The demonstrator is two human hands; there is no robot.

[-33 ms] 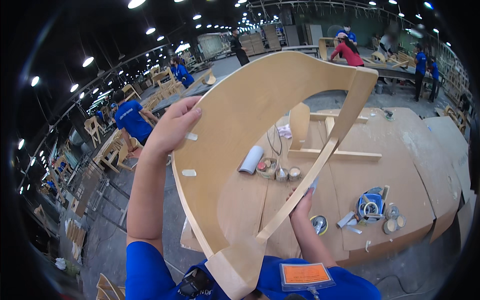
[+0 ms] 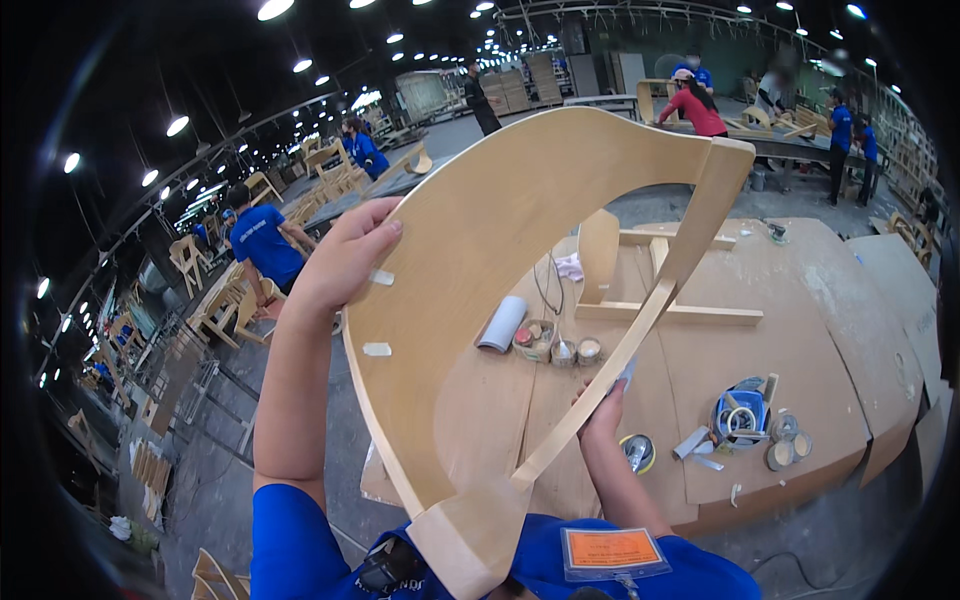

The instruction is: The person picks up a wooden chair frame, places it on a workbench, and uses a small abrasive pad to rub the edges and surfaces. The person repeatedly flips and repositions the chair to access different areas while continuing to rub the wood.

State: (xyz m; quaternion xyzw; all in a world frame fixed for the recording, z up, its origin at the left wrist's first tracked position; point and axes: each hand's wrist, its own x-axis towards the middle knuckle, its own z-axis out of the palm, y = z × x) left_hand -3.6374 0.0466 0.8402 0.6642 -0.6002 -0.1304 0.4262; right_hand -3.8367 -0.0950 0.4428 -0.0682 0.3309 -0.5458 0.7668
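Observation:
A large pale wooden chair frame (image 2: 520, 195) with a curved backrest is raised in front of me, tilted. My left hand (image 2: 358, 250) is closed around the backrest's left edge, thumb on the inner face. Below the thumb, two small whitish patches (image 2: 377, 349) mark the wood. Behind the frame's slanting wooden bar (image 2: 600, 385), my right hand (image 2: 603, 418) is closed on a small greyish, flat-looking thing (image 2: 627, 374). The bar hides part of that thing and some of the fingers, so its kind is unclear.
On the cardboard-covered table (image 2: 810, 350) lie a grey-white roll (image 2: 503, 322), small jars (image 2: 588, 350), a round tin (image 2: 637, 453), a blue tub (image 2: 741, 412) of tools and another wooden frame (image 2: 690, 313). Co-workers (image 2: 265, 240) and stacked chair parts stand around.

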